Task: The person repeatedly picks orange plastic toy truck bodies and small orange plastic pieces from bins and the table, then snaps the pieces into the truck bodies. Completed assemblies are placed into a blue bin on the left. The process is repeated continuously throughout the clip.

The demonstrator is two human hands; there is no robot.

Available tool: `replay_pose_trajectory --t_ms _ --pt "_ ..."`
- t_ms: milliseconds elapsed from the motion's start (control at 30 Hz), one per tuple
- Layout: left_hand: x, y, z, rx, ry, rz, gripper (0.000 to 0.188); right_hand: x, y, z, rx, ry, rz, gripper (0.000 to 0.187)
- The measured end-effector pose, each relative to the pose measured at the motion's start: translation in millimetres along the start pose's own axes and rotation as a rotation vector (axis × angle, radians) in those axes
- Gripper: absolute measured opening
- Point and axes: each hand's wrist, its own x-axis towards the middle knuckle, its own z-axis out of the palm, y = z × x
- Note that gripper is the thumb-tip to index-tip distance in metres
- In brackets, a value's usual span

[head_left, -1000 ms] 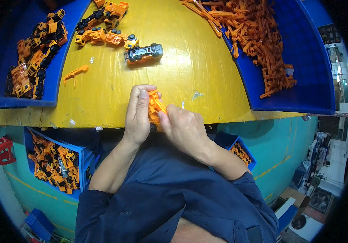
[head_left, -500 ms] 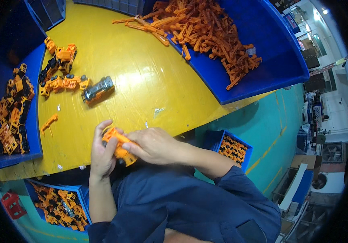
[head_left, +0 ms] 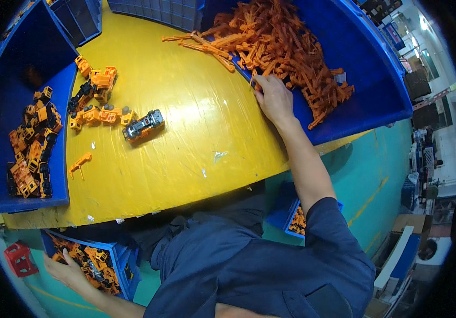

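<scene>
My right hand (head_left: 275, 102) is at the near edge of a large blue bin (head_left: 366, 103) heaped with orange plastic crane-arm parts (head_left: 286, 47). Its thumb and fingertips pinch one slim orange crane-arm part (head_left: 253, 80), mostly hidden by the fingers. Low on the left, my left hand (head_left: 73, 275) reaches over a blue crate (head_left: 120, 265) of orange toy trucks (head_left: 99, 258). Its thumb and fingers are apart, and nothing shows in them.
On the yellow table (head_left: 185, 164) lie an upturned toy truck (head_left: 144, 125), several orange trucks (head_left: 101, 114) and a loose arm part (head_left: 81, 164). A blue bin (head_left: 24, 40) of trucks stands left. Another crate (head_left: 291, 214) is below right; a red stool (head_left: 20, 259) is lower left.
Both hands held an orange toy truck near my body. Now they are apart: the left has moved down to the crate, the right forward to the arm-part bin. The truck is out of both hands.
</scene>
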Motion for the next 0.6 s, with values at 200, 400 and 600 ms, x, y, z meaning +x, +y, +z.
replay_pose_trajectory --t_ms 200,400,600 --pt "-37.9 156.4 -33.8 -1.018 -0.366 0.178 0.038 -36.7 -49.2 -23.4 0.564 0.107 0.024 0.023" --pt "-52.2 281.2 -81.2 -1.512 -0.561 0.546 0.045 -100.8 -114.3 -65.3 1.063 -0.613 -0.219 0.026" --pt "-54.1 293.8 -68.3 -1.738 -1.1 0.362 0.025 -142.7 -141.4 -52.8 1.526 -0.756 0.13 0.03"
